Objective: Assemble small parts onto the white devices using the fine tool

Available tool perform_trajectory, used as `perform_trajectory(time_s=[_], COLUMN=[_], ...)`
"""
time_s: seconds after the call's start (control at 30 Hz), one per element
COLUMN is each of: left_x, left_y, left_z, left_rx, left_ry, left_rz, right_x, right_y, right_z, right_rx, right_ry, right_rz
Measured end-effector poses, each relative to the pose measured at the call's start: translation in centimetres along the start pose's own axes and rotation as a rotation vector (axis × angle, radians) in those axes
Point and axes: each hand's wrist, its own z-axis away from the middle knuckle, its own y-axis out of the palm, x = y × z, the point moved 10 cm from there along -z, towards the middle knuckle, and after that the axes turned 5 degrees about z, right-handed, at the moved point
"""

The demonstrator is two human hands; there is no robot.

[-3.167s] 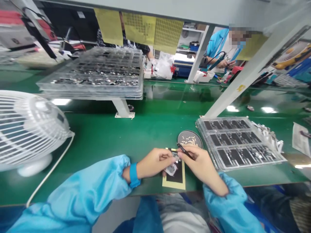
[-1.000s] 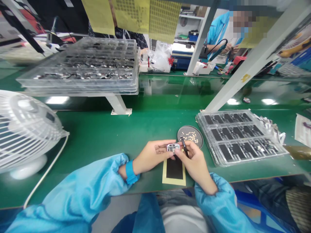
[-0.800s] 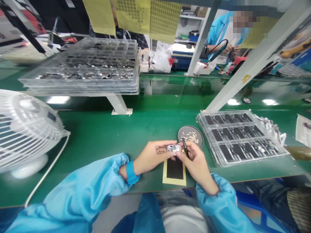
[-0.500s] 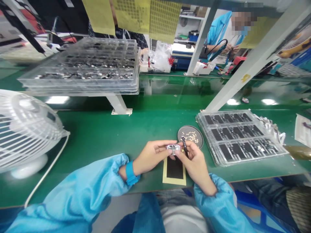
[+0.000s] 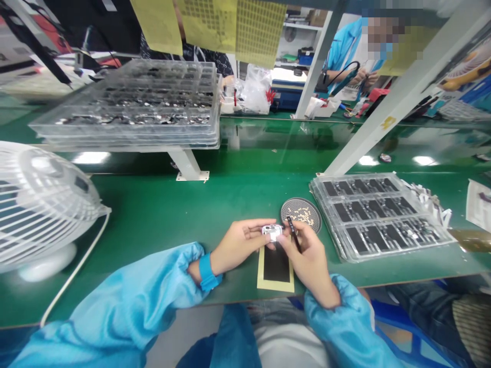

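Work surface: glossy green bench, bright patches of reflected light along its far part. Small white-edged electronic part was held above the bench, over the far end of a black mat with a yellow border. Left hand: thumb and fingers clamped on the part's left side. Right hand: fingers closed around black tweezers, tips pointing away from the body; thumb at the part's right edge.

Just beyond the right hand lay a round grey dish with small pale pieces scattered in it. Right of that, a clear compartment tray held rows of dark flat parts; pale strips lay along its far right side. A white fan stood at left, its cable running toward the bench's near edge. Behind, clear trays were stacked on a raised support with a white leg.

Room: yellow sheets hung overhead; across the bench, a co-worker in a blue top sat near a slanted white post.
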Motion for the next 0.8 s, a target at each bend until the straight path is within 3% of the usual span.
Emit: perform_trajectory(time_s=[0.13, 0.2, 0.5, 0.67, 0.8], left_x=[0.3, 0.5, 1.4, 1.2, 0.5], left_y=[-0.1, 0.0, 0.1, -0.2, -0.1], left_z=[-0.1, -0.2, -0.1, -0.1, 0.1], left_rx=[-0.003, -0.001, 0.014, -0.007, -0.017], left_ry=[-0.024, -0.032, -0.073, -0.056, -0.011], left_rz=[-0.013, -0.014, -0.043, -0.062, -0.031], right_x=[4.4, 5.0, 4.4, 4.0, 2.7], right_y=[0.0, 0.4, 1.1, 1.7, 0.2], right_z=[1.1, 1.4, 1.2, 0.9, 0.3], right_rx=[0.051, 0.1, 0.173, 0.251, 0.136], right_ry=[-0.45, -0.525, -0.508, -0.423, -0.262], right_rz=[0.243, 0.294, 0.389, 0.432, 0.263])
